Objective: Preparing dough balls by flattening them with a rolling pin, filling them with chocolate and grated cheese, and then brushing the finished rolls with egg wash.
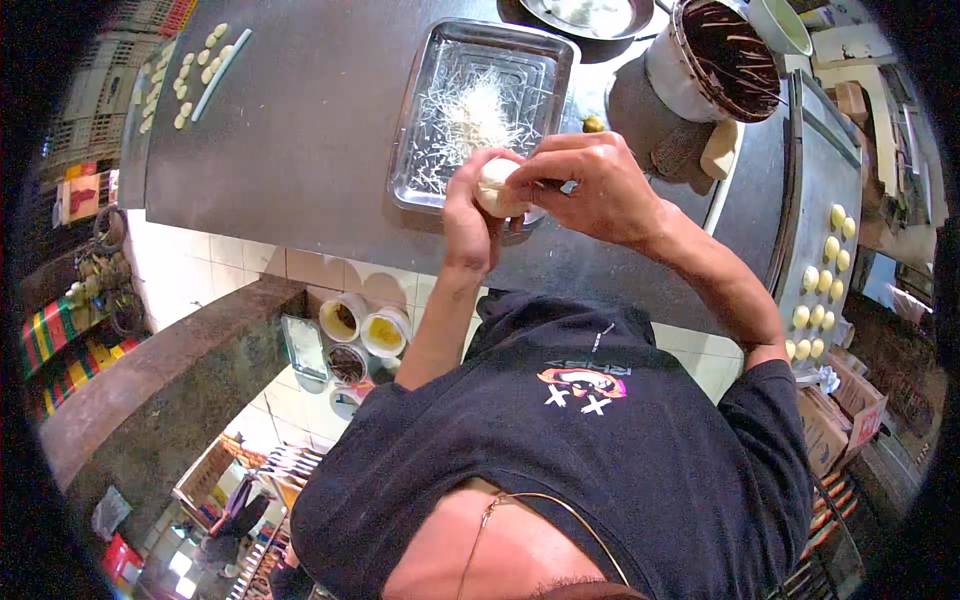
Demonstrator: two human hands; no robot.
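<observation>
A pale round of dough (494, 190) rests in my left hand (468, 222), whose fingers curl around it. The fingertips of my right hand (598, 188) pinch at the dough's right edge. Both hands are over the near rim of a rectangular metal tray (408, 165). Shredded pale filling, which looks like grated cheese (480, 112), is heaped in the tray's middle, with loose shreds scattered around it. My palms and the underside of the dough are hidden.
A white bucket smeared with dark brown paste (680, 75) stands at the right, near a round pan (590, 15). Small dough pieces (205, 60) lie far left beside a pale rod (222, 75). Dough balls (825, 280) line a right-hand tray. Open tubs (385, 332) are below the table.
</observation>
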